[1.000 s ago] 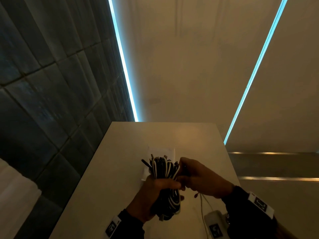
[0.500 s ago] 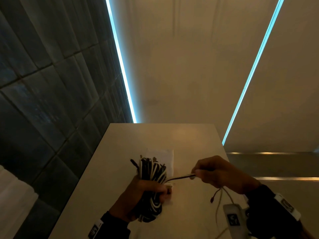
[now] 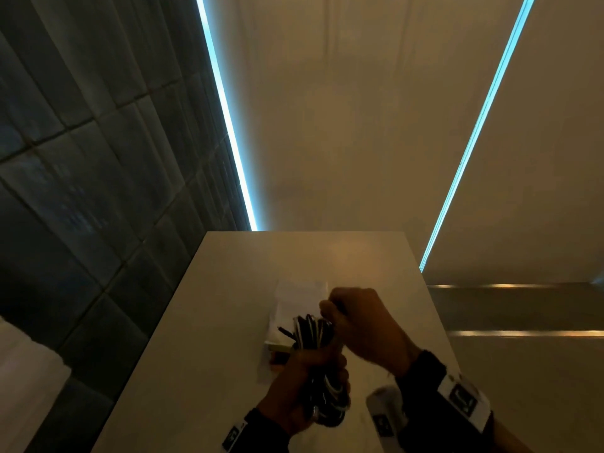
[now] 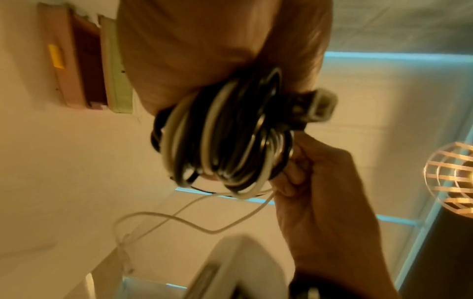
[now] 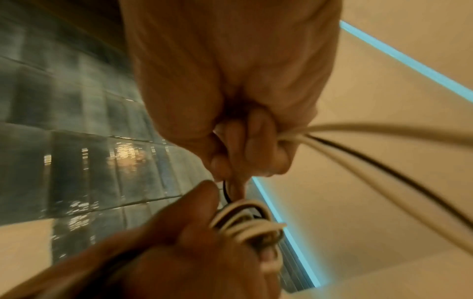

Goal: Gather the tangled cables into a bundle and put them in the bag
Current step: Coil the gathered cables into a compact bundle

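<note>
Above the near half of the desk [image 3: 228, 289], seen from my head, my left hand [image 3: 295, 392] is clenched round the middle of the cable bundle [image 3: 313, 331], holding the black and white loops upright so they cannot spring apart. My right hand [image 3: 362, 325] sits fisted against the bundle's top, gripping loose cable ends there, I judge to wind them around the coil. A pale flat packet, probably the bag [image 3: 300, 291], lies on the desk just beyond the bundle, towards the far edge, within easy reach for later.

From my left wrist, the coiled loops [image 4: 222, 139] bulge out of my fist, a plug [image 4: 318, 106] juts at one side, and a thin white cable [image 4: 179, 218] sags free below, not yet gathered.

From my right wrist, my fingers [image 5: 256, 145] are curled tight on two white strands and a black one [image 5: 384, 172], which trail away; the left thumb [image 5: 199, 204] pins the loops beneath.
</note>
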